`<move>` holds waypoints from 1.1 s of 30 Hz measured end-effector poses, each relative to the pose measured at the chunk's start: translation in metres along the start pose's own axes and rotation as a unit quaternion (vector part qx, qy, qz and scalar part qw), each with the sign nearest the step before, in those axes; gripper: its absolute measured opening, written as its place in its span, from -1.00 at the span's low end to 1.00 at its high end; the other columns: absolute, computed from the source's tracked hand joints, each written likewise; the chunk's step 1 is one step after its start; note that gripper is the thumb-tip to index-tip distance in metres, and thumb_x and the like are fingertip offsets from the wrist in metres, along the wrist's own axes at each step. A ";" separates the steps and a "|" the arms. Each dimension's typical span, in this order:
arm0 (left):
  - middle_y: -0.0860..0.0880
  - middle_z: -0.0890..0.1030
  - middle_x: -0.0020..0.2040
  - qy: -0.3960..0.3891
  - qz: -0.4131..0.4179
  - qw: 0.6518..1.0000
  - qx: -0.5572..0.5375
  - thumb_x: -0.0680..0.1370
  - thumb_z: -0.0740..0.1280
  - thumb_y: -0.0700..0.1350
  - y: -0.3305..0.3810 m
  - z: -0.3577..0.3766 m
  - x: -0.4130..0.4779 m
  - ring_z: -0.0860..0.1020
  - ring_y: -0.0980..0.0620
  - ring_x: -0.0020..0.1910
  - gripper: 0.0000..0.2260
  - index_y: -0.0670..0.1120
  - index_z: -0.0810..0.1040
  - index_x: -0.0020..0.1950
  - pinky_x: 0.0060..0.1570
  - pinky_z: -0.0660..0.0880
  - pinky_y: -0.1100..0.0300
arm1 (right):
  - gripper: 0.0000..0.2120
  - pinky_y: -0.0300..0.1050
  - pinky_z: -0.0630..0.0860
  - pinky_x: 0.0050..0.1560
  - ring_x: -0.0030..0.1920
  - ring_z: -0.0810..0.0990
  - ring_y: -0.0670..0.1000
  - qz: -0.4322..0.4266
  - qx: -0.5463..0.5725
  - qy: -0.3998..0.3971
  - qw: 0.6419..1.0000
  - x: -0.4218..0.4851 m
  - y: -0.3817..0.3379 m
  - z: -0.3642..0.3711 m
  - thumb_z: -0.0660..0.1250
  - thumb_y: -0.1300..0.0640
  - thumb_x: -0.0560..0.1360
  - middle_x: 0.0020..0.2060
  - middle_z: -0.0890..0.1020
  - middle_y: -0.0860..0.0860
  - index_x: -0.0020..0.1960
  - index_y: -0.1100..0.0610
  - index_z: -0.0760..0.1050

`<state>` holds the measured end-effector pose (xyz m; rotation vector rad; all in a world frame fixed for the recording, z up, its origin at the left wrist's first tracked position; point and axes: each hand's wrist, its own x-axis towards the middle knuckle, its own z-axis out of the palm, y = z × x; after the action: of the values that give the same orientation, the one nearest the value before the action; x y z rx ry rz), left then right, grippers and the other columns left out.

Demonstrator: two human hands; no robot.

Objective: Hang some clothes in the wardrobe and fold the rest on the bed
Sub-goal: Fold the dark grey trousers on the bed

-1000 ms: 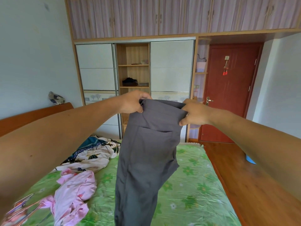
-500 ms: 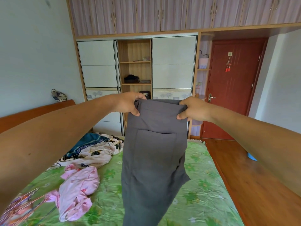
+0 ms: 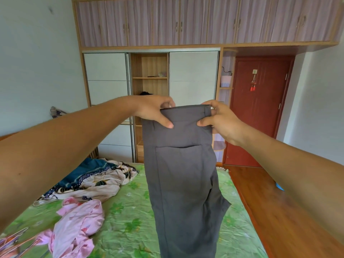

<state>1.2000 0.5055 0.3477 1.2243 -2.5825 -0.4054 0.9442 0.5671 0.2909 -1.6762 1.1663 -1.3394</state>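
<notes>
Left hand (image 3: 154, 110) pinches gray pants (image 3: 183, 175) at waistband. Right hand (image 3: 221, 121) pinches other end. Pants hang over green bed (image 3: 130, 216). Pink top (image 3: 78, 226) beside.

Grey fabric trousers (image 3: 182, 174) hang lengthwise before me, held up by their waistband above the green floral bed (image 3: 126, 211). A crumpled pink garment (image 3: 78, 224) lies near left, with a cream-and-teal patterned garment (image 3: 96, 181) farther back.

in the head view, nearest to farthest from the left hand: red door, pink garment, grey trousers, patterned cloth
1. grey trousers, gripped by left hand
2. patterned cloth, pink garment: bed, lower left, too close to call
3. red door, far right
</notes>
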 end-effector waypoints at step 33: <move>0.20 0.62 -0.03 0.098 0.007 0.991 0.090 0.53 0.48 -0.08 0.011 -0.047 0.002 0.59 0.17 -0.03 -0.81 0.18 0.56 0.02 -0.07 0.49 0.23 | -0.81 0.10 0.56 0.14 0.05 0.67 0.13 0.274 0.229 0.100 0.929 -0.051 0.178 0.016 0.32 0.25 0.54 -0.08 0.73 0.09 0.12 0.10 0.59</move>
<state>1.2071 0.5037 0.3955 1.2350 -2.4978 -0.0462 0.9160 0.5495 0.1081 -0.8149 1.2012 -1.2996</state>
